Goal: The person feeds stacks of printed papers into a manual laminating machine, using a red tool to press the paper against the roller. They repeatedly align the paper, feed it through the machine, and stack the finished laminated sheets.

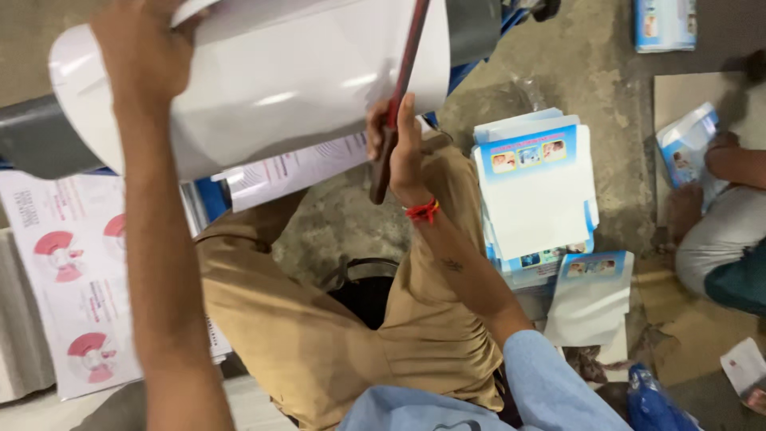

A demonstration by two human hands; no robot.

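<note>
My left hand (pixel 140 60) presses down on a large glossy white sheet (pixel 279 80) that curves over a grey roll (pixel 36 140). My right hand (pixel 399 148) grips the dark handle of a long red-brown tool (pixel 407 60) whose shaft lies across the sheet's right part. A red thread band is on my right wrist. Under the sheet's lower edge a printed white sheet (pixel 299 168) shows. My knees in tan trousers (pixel 335 335) are below.
Printed sheets with red round pictures (pixel 76 295) lie at left. A stack of flat blue-and-white printed cartons (pixel 535 183) sits on the concrete floor at right, more at the top right (pixel 665 22). Another person's leg and foot (pixel 718 215) are at the right edge.
</note>
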